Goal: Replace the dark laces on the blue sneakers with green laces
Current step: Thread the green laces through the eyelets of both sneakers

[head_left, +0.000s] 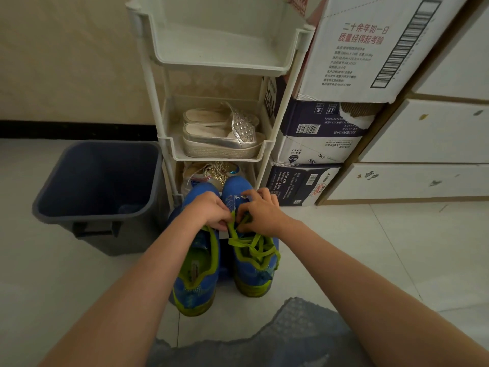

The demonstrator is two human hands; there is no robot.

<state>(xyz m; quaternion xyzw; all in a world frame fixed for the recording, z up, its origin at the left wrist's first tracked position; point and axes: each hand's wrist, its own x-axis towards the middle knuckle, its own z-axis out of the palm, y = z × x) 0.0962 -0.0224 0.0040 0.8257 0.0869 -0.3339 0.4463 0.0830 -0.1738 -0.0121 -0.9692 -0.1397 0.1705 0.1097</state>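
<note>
Two blue sneakers with yellow-green soles stand side by side on the floor, toes pointing away from me. The left sneaker (197,274) shows an open throat with a green-edged collar. The right sneaker (254,271) carries a green lace (251,246) lying loose across its tongue. My left hand (209,210) and my right hand (260,210) meet over the right sneaker's forefoot, each pinching a strand of the green lace. The eyelets under my fingers are hidden. No dark lace is visible.
A dark blue bin (100,186) stands to the left. A white shoe rack (219,107) with silver shoes (225,136) is just behind the sneakers. Stacked cartons (317,144) and white drawers (423,154) fill the right. A grey cloth (291,337) lies near me.
</note>
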